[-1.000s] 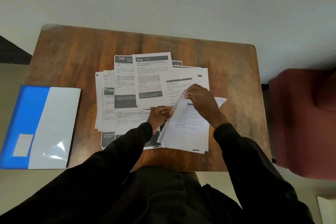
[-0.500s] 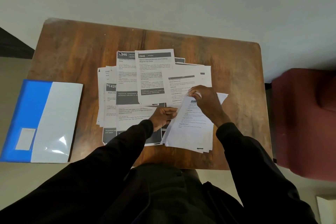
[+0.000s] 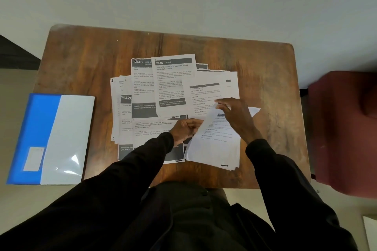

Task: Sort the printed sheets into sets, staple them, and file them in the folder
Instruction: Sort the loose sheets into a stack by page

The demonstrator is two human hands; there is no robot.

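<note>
I can't read the small print on the sheets (image 3: 173,79); my sleeve (image 3: 146,155) covers the lower ones. A blurred chair (image 3: 344,128), I think, runs off the right edge.

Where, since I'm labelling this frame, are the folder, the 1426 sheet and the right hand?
folder (image 3: 69,138): head view, on its pale front cover.
1426 sheet (image 3: 126,98): head view, on its dark header.
right hand (image 3: 234,115): head view, on the back of the hand.

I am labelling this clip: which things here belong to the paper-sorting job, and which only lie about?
Job: spread white printed paper sheets; small white paper stack, gripped by left hand, its top corner pinched by right hand; blue-and-clear plastic folder.
Lying about: dark red upholstered chair.
</note>
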